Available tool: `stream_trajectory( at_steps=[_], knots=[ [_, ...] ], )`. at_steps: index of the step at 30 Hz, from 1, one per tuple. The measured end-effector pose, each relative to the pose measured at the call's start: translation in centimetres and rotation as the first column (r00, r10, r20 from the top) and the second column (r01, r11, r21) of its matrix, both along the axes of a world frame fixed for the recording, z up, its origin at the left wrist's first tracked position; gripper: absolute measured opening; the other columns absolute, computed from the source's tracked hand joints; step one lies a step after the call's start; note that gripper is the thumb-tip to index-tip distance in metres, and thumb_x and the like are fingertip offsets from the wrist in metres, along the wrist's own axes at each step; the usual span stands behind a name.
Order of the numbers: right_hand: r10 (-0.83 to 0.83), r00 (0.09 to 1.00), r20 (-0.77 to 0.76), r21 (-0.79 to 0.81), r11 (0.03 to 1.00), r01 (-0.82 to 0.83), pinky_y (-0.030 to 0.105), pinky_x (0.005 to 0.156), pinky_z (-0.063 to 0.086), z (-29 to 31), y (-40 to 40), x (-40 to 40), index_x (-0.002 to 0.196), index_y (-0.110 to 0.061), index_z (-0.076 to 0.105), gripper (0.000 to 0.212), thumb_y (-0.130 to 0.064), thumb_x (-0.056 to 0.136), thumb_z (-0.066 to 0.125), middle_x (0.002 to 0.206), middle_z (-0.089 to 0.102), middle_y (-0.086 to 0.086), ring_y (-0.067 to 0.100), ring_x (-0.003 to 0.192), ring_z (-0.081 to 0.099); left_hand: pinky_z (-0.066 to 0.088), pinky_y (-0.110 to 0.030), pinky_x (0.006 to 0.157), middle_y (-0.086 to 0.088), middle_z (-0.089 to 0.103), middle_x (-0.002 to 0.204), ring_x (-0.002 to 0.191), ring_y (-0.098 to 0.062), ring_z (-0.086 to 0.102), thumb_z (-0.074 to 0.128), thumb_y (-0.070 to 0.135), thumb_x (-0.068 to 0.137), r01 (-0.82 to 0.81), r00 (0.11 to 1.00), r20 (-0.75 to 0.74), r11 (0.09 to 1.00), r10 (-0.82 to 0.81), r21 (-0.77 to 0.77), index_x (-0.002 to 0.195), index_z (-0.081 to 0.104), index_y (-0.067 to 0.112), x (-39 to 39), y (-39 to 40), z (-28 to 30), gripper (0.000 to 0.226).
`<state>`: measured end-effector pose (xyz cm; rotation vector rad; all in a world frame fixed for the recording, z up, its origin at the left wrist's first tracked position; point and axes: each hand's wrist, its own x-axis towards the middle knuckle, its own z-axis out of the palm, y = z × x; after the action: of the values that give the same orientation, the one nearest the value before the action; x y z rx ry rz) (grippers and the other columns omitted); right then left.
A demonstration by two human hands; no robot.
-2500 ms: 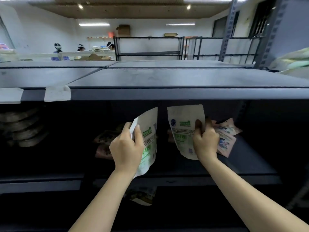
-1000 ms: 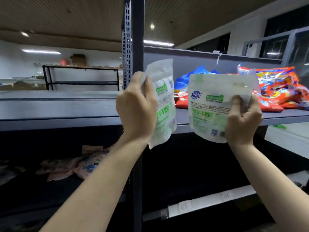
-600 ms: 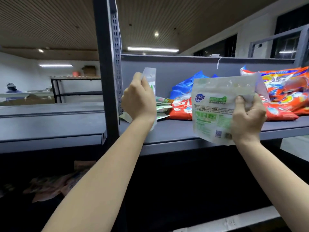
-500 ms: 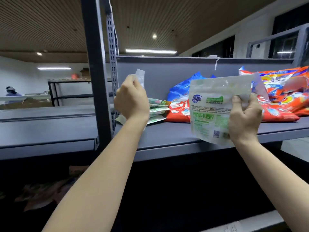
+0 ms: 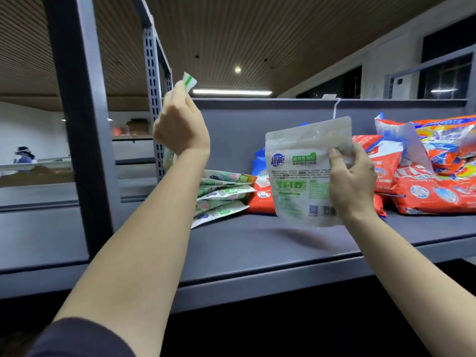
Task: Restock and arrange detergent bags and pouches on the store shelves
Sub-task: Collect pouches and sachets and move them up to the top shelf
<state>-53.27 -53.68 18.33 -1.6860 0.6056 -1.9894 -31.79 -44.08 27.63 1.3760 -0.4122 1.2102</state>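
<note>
Head cam, looking up along a grey shelf. Left hand is raised at approx 11 o'clock, seen from the back, fingers curled tight round a white-and-green pouch; only the pouch's top corner pokes out above the knuckles, plus a sliver of it below the hand by the perforated shelf upright. How much of the pouch the palm covers: can't tell. Right hand sits at approx 3 o'clock, thumb on the front and fingers wrapped behind the right edge of a second pouch, held upright w/ its printed face toward the camera, just above the shelf board, not touching it. That pouch is matte white w/ a blue round logo at upper left, green label blocks, a QR code and a barcode near the bottom; top seal is flat, body slightly puffed. Behind, between the two forearms, a stack of flat green-white pouches lies on the shelf, fanned out. Next to it at 3 o'clock lies a red-and-blue detergent bag, and further right a pile of larger red-orange bags against the shelf's back panel. A dark sleeve shows at 7 o'clock.
</note>
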Motion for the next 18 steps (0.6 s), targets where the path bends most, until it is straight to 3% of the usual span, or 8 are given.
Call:
stream_trajectory(
  at_steps=[3, 5, 7, 9, 10, 12, 16, 18],
  knots=[
    [0.023, 1.000, 0.002, -0.002, 1.000, -0.023, 0.012, 0.066, 0.042, 0.7, -1.8, 0.0, 0.082, -0.029, 0.056, 0.018, -0.017, 0.094, 0.052, 0.073, 0.061, -0.019, -0.008, 0.067, 0.055, 0.055, -0.034, 0.062, -0.003, 0.068, 0.071, 0.061, -0.026, 0.064, 0.065, 0.008, 0.080, -0.221, 0.939, 0.299, 0.962, 0.167, 0.159, 0.084, 0.071, 0.015, 1.3, -3.0, -0.3, 0.010],
    [0.027, 1.000, -0.006, -0.001, 1.000, -0.027, 0.023, 0.070, 0.045, 1.0, -2.9, 0.5, 0.081, -0.028, 0.056, 0.017, -0.018, 0.094, 0.052, 0.073, 0.062, -0.015, 0.000, 0.070, 0.057, 0.052, -0.037, 0.068, -0.007, 0.068, 0.082, 0.077, -0.027, 0.063, 0.056, 0.003, 0.083, -0.280, 0.931, 0.347, 0.835, 0.116, 0.474, 0.095, 0.067, 0.014, 2.6, -5.9, -2.8, 0.020],
    [0.027, 1.000, -0.001, -0.006, 1.000, -0.027, 0.029, 0.071, 0.045, 1.3, -3.9, 1.3, 0.081, -0.026, 0.055, 0.016, -0.018, 0.095, 0.051, 0.074, 0.062, -0.011, 0.010, 0.073, 0.058, 0.040, -0.042, 0.092, -0.007, 0.065, 0.104, 0.101, -0.028, 0.056, 0.040, 0.009, 0.092, -0.099, 0.991, 0.131, 0.552, -0.020, 0.828, 0.110, 0.059, 0.019, 3.8, -7.8, -6.3, 0.029],
    [0.009, 1.000, 0.002, -0.033, 0.999, -0.009, 0.027, 0.067, 0.043, 1.7, -4.9, 2.3, 0.083, -0.022, 0.052, 0.014, -0.019, 0.096, 0.049, 0.072, 0.059, -0.009, 0.005, 0.070, 0.055, 0.021, -0.045, 0.109, -0.003, 0.063, 0.117, 0.114, -0.026, 0.052, 0.033, 0.019, 0.097, 0.034, 0.998, -0.021, 0.233, -0.060, 0.972, 0.113, 0.058, 0.025, 5.3, -8.8, -9.1, 0.030],
    [-0.010, 1.000, -0.002, -0.054, 0.998, 0.010, 0.022, 0.062, 0.040, 1.9, -5.4, 3.0, 0.083, -0.021, 0.050, 0.014, -0.019, 0.096, 0.047, 0.069, 0.055, -0.010, 0.000, 0.065, 0.051, 0.020, -0.044, 0.109, -0.001, 0.063, 0.121, 0.116, -0.024, 0.052, 0.032, 0.024, 0.098, 0.071, 0.994, -0.058, 0.152, -0.087, 0.986, 0.114, 0.058, 0.028, 5.9, -8.8, -9.8, 0.031],
    [-0.023, 1.000, 0.008, -0.092, 0.995, 0.024, 0.019, 0.057, 0.035, 2.4, -6.1, 4.8, 0.084, -0.021, 0.046, 0.014, -0.021, 0.098, 0.044, 0.066, 0.050, -0.011, 0.001, 0.061, 0.046, 0.020, -0.040, 0.107, 0.002, 0.064, 0.121, 0.116, -0.022, 0.053, 0.029, 0.029, 0.099, 0.116, 0.981, -0.096, 0.115, -0.166, 0.987, 0.115, 0.058, 0.032, 6.6, -8.7, -9.5, 0.033],
    [0.057, 0.996, 0.070, -0.215, 0.976, -0.040, 0.038, 0.075, 0.044, 3.9, -6.7, 9.6, 0.093, -0.012, 0.059, 0.017, -0.017, 0.098, 0.043, 0.086, 0.056, 0.002, 0.019, 0.082, 0.052, 0.004, -0.046, 0.114, 0.010, 0.052, 0.136, 0.131, -0.014, 0.039, 0.030, 0.039, 0.100, 0.082, 0.953, -0.038, 0.137, -0.300, 0.987, 0.128, 0.051, 0.042, 6.7, -9.2, -8.3, 0.035],
    [-0.029, 0.969, -0.246, -0.230, 0.973, -0.029, 0.047, 0.089, 0.042, 3.7, -7.5, 12.1, 0.103, -0.016, 0.065, 0.025, -0.016, 0.092, 0.042, 0.102, 0.061, 0.006, 0.028, 0.100, 0.053, 0.001, -0.050, 0.114, 0.009, 0.038, 0.147, 0.137, -0.015, 0.028, 0.027, 0.048, 0.099, 0.006, 0.971, 0.020, 0.107, -0.239, 0.994, 0.134, 0.043, 0.044, 6.6, -9.5, -8.9, 0.039]
  ],
)
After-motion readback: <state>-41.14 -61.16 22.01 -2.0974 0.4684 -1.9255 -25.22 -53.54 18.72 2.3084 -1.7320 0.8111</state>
